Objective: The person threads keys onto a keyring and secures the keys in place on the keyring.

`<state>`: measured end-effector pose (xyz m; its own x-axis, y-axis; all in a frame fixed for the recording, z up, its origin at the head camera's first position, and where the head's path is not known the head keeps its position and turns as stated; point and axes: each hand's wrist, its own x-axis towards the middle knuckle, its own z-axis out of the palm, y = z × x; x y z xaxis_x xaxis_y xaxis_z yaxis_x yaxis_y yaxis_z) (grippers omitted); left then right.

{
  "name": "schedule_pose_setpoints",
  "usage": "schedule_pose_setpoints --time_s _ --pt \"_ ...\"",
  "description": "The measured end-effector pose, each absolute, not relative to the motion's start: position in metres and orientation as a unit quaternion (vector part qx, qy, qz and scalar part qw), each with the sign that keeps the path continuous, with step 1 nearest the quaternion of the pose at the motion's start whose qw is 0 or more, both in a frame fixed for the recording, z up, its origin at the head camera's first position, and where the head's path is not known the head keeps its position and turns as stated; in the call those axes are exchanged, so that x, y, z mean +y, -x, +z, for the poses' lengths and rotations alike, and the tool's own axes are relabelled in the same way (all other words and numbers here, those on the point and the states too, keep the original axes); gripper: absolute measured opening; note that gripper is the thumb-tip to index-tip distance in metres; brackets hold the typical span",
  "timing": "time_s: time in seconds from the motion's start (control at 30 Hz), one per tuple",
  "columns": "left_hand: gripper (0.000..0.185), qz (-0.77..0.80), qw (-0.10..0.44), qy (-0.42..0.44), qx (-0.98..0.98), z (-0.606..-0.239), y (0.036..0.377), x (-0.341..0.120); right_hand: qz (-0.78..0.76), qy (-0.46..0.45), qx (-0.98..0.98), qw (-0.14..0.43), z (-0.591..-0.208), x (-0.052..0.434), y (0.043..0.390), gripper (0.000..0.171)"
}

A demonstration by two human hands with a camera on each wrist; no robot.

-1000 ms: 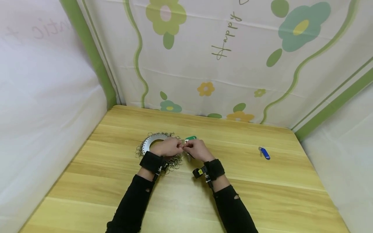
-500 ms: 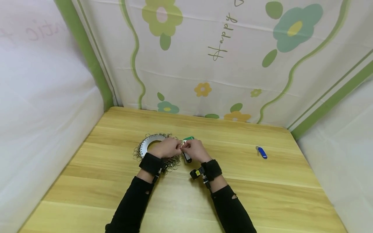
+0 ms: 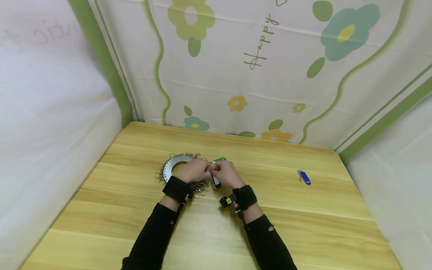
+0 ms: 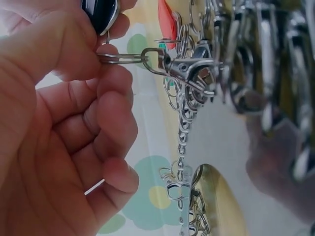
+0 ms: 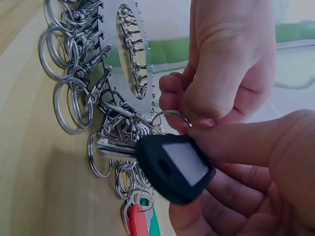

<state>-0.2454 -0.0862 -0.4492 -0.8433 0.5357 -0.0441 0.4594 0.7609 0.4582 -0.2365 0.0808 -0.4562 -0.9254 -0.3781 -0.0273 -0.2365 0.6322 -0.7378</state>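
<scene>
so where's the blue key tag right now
In the head view the blue key tag lies alone on the wooden table, far out to the person's right, well clear of the right hand and the ring plate.

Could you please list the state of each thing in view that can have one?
Left hand: pinching a split ring that hangs on a clasp.
Right hand: pinching the black-headed key.
Black-headed key: lifted, held at the split ring.
Metal disc: flat on the table, hung with clasps and rings.
Blue key tag: lying loose, apart from the hands.
</scene>
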Motion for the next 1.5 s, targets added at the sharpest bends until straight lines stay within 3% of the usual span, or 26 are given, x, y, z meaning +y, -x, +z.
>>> schedule_pose_setpoints --time_s 0.37,0.63,1.27,1.5 --pt "0.029 0.262 0.097 -0.260 0.924 -0.4482 0.2476 -0.0873 -0.396 0.182 0.898 0.067 -0.4575 0.0808 0.2367 0.010" --pt "0.026 0.300 0.144 -0.283 0.899 -0.4462 0.2475 -0.0926 -0.399 0.169 0.899 0.067 -0.4597 0.0804 0.2370 0.009" --pt "0.023 0.277 0.152 -0.253 0.914 -0.4474 0.2453 -0.0937 -0.428 0.174 0.880 0.111 -0.4592 0.0804 0.2355 0.005" --pt "0.018 0.296 0.151 -0.254 0.908 -0.4475 0.2460 -0.0949 -0.420 0.170 0.886 0.096 -0.4573 0.0791 0.2367 0.005"
